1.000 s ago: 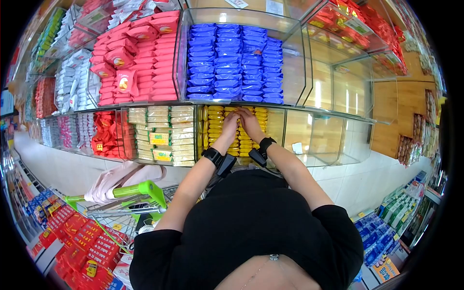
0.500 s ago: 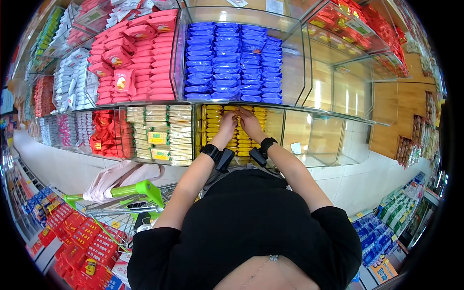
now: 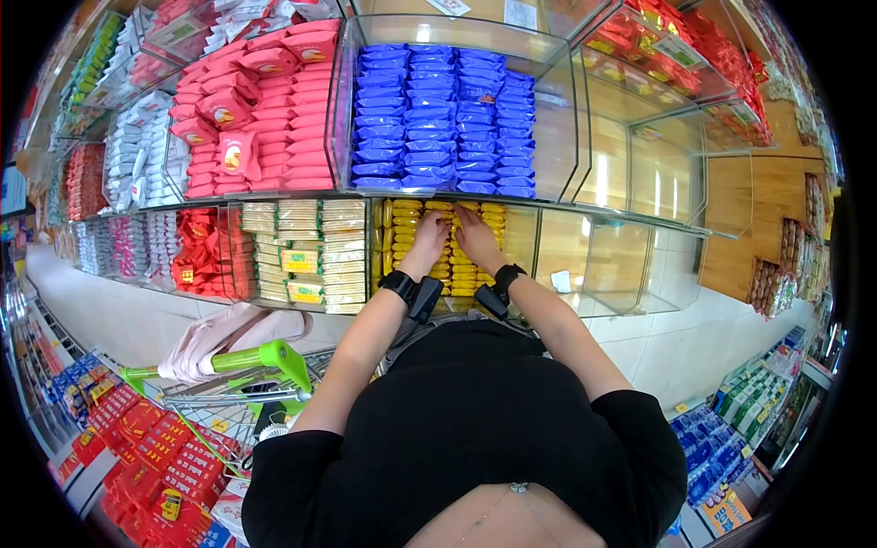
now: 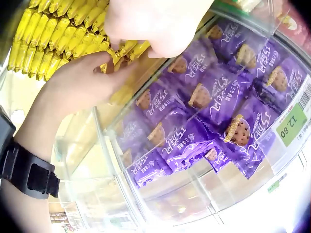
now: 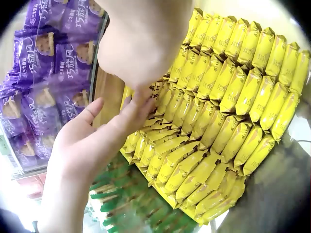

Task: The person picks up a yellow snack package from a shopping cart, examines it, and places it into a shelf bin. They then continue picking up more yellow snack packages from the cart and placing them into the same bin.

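Note:
In the head view, the left hand (image 3: 431, 241) and right hand (image 3: 477, 241) are close together over rows of yellow packets (image 3: 466, 274) in a clear bin. The right wrist view shows the left hand (image 5: 97, 141) with thumb out and fingers extended, touching yellow packets (image 5: 209, 126); the back of the right hand (image 5: 141, 39) covers its fingertips. In the left wrist view, the right hand (image 4: 87, 77) pinches a yellow packet at its fingertips, beside the left hand (image 4: 155, 24). Part of that packet is hidden.
Blue-purple packets (image 3: 429, 119) fill the bin behind a clear divider. Pink packets (image 3: 311, 119) lie further left, and beige packs (image 3: 343, 256) sit beside the yellow ones. A cart with a green handle (image 3: 247, 361) stands at the lower left.
The hands have drawn slightly apart at the fingertips, over the same yellow rows. The arms have hardly moved.

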`<state>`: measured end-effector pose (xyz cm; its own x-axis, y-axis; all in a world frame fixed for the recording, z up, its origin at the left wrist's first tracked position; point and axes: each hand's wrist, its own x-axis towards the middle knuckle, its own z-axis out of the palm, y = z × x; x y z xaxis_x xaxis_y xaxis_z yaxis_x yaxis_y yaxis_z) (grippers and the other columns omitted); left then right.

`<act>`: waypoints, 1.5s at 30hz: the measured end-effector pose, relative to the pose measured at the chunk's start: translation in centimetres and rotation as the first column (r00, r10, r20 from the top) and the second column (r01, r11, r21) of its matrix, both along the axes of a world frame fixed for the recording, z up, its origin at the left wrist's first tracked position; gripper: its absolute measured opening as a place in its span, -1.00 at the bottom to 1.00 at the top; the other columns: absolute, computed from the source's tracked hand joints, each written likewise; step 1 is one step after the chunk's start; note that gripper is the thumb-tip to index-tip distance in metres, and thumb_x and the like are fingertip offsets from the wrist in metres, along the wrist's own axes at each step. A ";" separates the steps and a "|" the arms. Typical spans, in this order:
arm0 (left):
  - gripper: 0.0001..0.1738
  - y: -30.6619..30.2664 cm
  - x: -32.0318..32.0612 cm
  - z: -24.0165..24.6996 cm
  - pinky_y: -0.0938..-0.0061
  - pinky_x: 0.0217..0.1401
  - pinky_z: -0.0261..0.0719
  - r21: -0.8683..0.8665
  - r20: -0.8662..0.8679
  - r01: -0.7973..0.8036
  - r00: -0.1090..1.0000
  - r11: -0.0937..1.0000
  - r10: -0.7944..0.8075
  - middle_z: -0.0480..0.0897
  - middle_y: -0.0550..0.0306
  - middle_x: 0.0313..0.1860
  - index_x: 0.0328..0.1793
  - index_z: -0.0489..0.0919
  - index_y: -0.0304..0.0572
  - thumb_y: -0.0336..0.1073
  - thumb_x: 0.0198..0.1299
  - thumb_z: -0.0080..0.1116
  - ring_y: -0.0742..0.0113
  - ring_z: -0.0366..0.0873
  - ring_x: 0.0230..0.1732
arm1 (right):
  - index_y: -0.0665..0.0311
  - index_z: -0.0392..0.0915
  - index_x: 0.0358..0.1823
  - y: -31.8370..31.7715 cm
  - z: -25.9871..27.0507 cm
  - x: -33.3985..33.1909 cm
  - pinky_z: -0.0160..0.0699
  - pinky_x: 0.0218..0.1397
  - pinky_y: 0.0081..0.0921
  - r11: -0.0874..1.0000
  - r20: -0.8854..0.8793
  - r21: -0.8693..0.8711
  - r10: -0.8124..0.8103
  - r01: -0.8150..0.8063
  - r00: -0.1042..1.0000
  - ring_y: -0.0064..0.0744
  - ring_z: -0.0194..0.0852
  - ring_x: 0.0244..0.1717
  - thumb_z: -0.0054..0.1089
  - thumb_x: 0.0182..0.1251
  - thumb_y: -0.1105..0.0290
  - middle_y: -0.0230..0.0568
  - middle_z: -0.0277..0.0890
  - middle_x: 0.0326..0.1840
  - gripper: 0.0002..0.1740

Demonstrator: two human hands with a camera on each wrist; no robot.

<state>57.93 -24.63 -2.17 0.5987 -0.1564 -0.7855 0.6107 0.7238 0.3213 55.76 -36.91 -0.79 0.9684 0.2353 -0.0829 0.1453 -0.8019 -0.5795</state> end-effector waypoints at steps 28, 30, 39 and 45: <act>-0.57 0.9 0.5 0.6 0.23 0.08 0.27 0.007 -0.007 0.144 0.990 0.990 -0.144 0.17 -0.16 0.01 0.18 0.16 -0.10 -0.39 0.14 -0.20 0.02 0.23 -0.06 | 0.13 0.18 0.16 -0.9 1.9 1.0 0.37 -0.06 -0.30 0.997 -0.147 -0.060 0.030 -0.039 0.989 -0.08 0.31 -0.04 -0.05 -0.04 0.49 -0.05 0.27 0.01 -0.40; -0.51 1.0 0.4 1.4 0.21 0.13 0.24 0.026 -0.018 0.169 0.986 0.985 -0.168 0.12 -0.20 0.06 0.24 0.11 -0.05 -0.38 0.14 -0.20 -0.02 0.20 0.01 | 0.12 0.19 0.15 -1.1 1.8 0.9 0.37 -0.06 -0.29 0.998 -0.117 -0.046 0.027 -0.032 0.993 -0.08 0.31 -0.04 -0.05 -0.04 0.48 -0.05 0.27 0.01 -0.41; -0.43 2.0 0.1 3.6 0.10 0.21 0.10 0.069 0.032 0.247 0.968 0.967 -0.250 -0.04 -0.31 0.21 0.29 0.06 0.07 -0.29 0.11 -0.14 -0.16 -0.02 0.23 | 0.16 0.24 0.12 -1.4 2.2 0.2 0.36 -0.05 -0.26 0.999 -0.110 -0.026 -0.029 0.026 0.993 -0.04 0.32 -0.07 -0.08 -0.01 0.44 -0.02 0.30 -0.01 -0.46; -0.40 3.1 -0.4 4.8 0.13 0.22 0.11 0.026 0.086 0.265 0.960 0.964 -0.267 -0.05 -0.32 0.23 0.29 0.05 0.01 -0.31 0.08 -0.10 -0.14 -0.04 0.26 | 0.23 0.32 0.06 -1.9 2.4 -0.1 0.34 -0.01 -0.28 1.000 -0.219 -0.028 -0.016 0.010 0.976 -0.02 0.31 -0.04 -0.05 0.00 0.40 0.05 0.32 -0.01 -0.52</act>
<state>57.55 -21.51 2.61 0.6038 -0.3086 -0.7349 0.7494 0.5341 0.3914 55.68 -38.81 1.65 0.9290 0.2180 -0.2992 0.0072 -0.8187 -0.5742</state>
